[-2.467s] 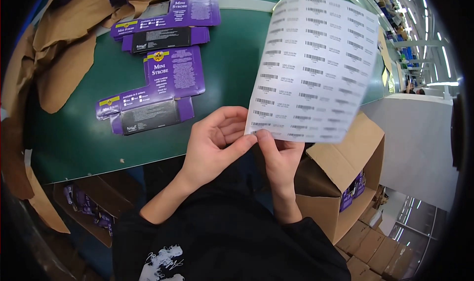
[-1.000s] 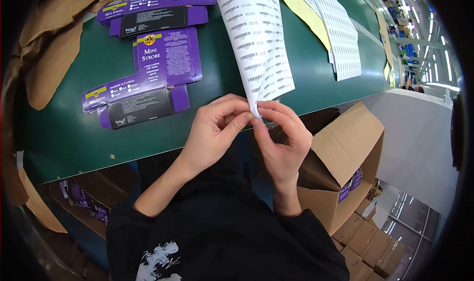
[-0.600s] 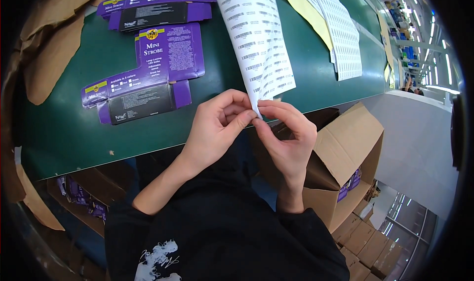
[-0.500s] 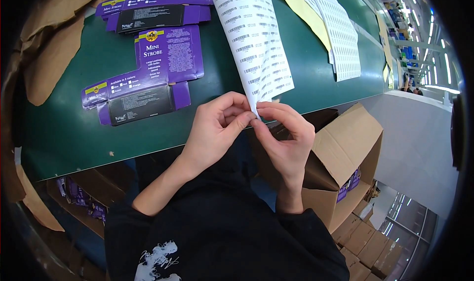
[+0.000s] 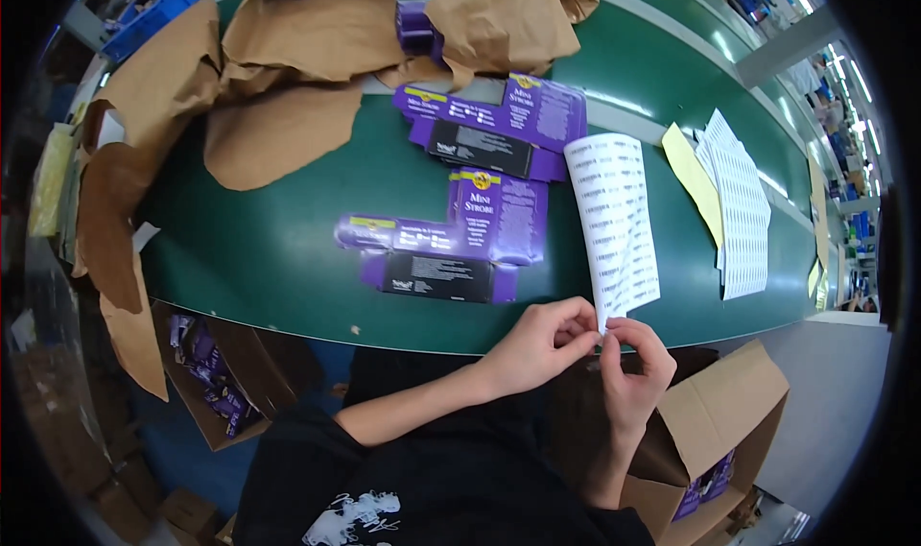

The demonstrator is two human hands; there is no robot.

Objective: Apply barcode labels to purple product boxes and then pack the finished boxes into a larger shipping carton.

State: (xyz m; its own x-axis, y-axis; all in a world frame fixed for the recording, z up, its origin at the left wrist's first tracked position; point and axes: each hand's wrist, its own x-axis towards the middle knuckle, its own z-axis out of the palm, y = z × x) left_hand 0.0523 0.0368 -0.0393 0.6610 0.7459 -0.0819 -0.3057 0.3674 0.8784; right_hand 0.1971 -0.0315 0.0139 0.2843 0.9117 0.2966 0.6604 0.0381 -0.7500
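The person held a long white label sheet [image 5: 614, 225] by its lower corner, at the near edge of the green tabletop [image 5: 278, 249]. The left hand [image 5: 537, 346] pinched that corner between thumb and fingertips, and the right hand [image 5: 633, 373] was closed on the same corner from the other side, the two hands touching. Compared with a couple of seconds earlier, the sheet no longer stood up broad toward the camera; it had come to lie back along the tabletop, curling upward at its far end, while both hands worked only at its corner. That suggested a single label was being picked loose from the backing, though the corner was too small to show whether one had lifted. Just left of the sheet lay flattened purple cartons [image 5: 451, 249] (a second pair further back), crumpled brown paper [image 5: 288, 57] beyond them, and more label sheets [image 5: 739, 210] to the right. An open cardboard box [image 5: 729, 431] stood below the right hand.
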